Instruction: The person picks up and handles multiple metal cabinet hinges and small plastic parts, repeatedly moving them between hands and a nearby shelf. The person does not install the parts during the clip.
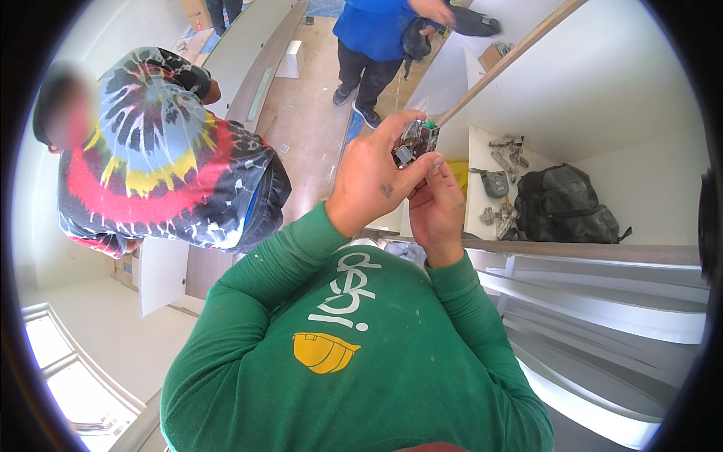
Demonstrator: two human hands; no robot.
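Note:
In front of my chest, both hands are up close together around a small metal fitting (407, 155), silver and dark with a bit of green at its top. My left hand (373, 177) is closed on it, with index finger and thumb around its sides. Just to the right, my right hand (438, 203) has its bent fingers and thumb at the fitting's lower side, pinching. The fingers hide part of the fitting, so its exact kind does not show. Beyond the hands, several loose metal hinges (510, 154) lie on a white surface beside a grey tape measure (494, 183).
A black backpack (565, 205) sits at right, above curved white shelves (587, 301). A long wooden strip (512, 60) slants behind my hands. Someone in a tie-dye shirt (162, 162) bends at left near long panels (256, 53). Another person in blue (370, 30) stands ahead.

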